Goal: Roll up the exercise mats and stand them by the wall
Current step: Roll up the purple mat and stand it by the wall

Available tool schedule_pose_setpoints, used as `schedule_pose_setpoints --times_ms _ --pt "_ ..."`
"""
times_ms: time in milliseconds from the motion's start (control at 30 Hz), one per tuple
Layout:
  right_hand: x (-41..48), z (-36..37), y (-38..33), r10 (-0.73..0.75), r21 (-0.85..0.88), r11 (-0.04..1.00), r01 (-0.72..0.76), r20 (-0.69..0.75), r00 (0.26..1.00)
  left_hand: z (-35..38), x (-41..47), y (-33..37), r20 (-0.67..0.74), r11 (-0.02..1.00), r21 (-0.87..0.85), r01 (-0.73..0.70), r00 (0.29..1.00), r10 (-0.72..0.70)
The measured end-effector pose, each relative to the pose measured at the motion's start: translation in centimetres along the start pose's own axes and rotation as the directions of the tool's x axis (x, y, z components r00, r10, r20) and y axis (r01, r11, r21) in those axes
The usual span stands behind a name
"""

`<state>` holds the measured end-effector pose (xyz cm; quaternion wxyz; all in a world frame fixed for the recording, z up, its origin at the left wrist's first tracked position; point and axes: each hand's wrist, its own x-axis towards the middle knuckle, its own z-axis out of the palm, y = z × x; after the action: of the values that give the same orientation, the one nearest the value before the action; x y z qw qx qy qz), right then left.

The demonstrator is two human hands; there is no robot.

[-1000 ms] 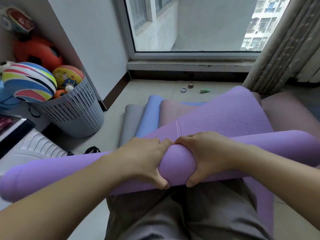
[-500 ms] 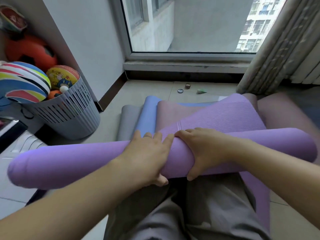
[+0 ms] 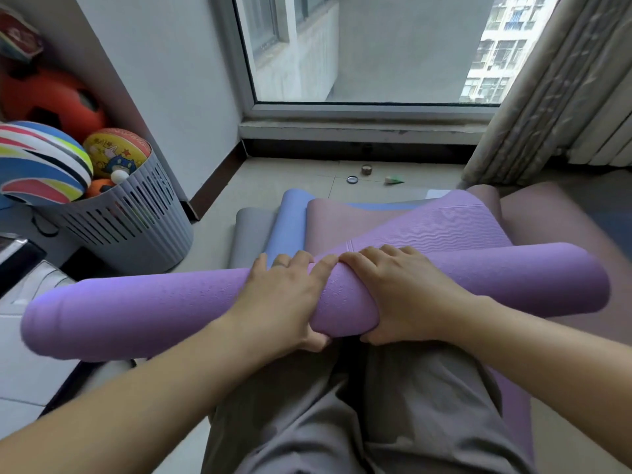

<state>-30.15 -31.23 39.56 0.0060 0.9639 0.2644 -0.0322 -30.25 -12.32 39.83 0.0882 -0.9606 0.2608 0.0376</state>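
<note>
A purple mat, mostly rolled into a thick tube, lies crosswise over my lap. Its unrolled tail stretches away toward the window. My left hand lies over the middle of the roll with fingers spread across the top and the thumb tucked underneath. Right beside it, my right hand grips the roll, fingers curled over and thumb below. Under the purple tail lie a pink mat, a blue mat and a grey mat, all flat on the floor.
A grey slatted basket full of balls stands at the left against the white wall. A curtain hangs at the right. Small bits lie on the tiles below the window. A white object sits at the left edge.
The purple roll has turned forward, away from me, taking in more of the tail. My left hand's fingers have gone from curled to spread over the roll. My right hand keeps its hold.
</note>
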Motion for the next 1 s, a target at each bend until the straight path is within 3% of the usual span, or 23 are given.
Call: schedule_pose_setpoints --times_ms 167,267,467,600,667,767,833,900,1000 --pt "1.0 -3.4 1.0 0.003 -0.04 0.999 -0.004 -0.035 0.999 -3.2 1.0 -1.5 -0.121 0.999 -0.052 -0.005 0.993 -0.001" --pt "0.8 -5.9 1.3 -0.028 -0.024 0.999 0.028 0.025 0.999 -4.8 0.7 -1.5 -0.131 0.992 -0.117 -0.045 0.991 0.029" --pt "-1.3 -3.3 0.5 -0.083 0.129 0.991 0.046 0.292 0.953 -3.8 0.2 -0.3 0.222 0.954 -0.268 -0.133 0.955 0.196" --pt "-0.9 -2.4 1.7 -0.055 0.315 0.946 -0.078 0.394 0.917 -3.8 2.4 -1.1 0.432 0.906 -0.423 -0.036 0.87 0.236" --pt "-1.5 -2.4 1.7 -0.042 0.28 0.958 -0.06 0.345 0.938 -4.2 3.5 -1.3 0.512 0.897 -0.443 0.003 0.822 0.25" --pt "-3.2 -1.7 -0.1 -0.045 0.005 0.999 0.045 0.158 0.986 -4.6 4.8 -1.7 0.568 0.897 -0.442 0.019 0.78 0.263" --pt "-3.3 -0.9 -0.8 -0.031 -0.059 0.998 0.038 0.124 0.992 -4.7 5.1 -1.7 0.591 0.896 -0.443 0.04 0.764 0.258" --pt "-2.7 -0.6 -0.3 -0.006 -0.035 0.999 0.011 0.125 0.992 -4.7 5.0 -1.7 0.583 0.894 -0.445 0.048 0.773 0.249" --pt "-1.3 -0.9 1.3 -0.001 0.117 0.993 -0.02 0.179 0.984 -4.5 3.9 -1.2 0.408 0.924 -0.382 0.007 0.899 0.161"
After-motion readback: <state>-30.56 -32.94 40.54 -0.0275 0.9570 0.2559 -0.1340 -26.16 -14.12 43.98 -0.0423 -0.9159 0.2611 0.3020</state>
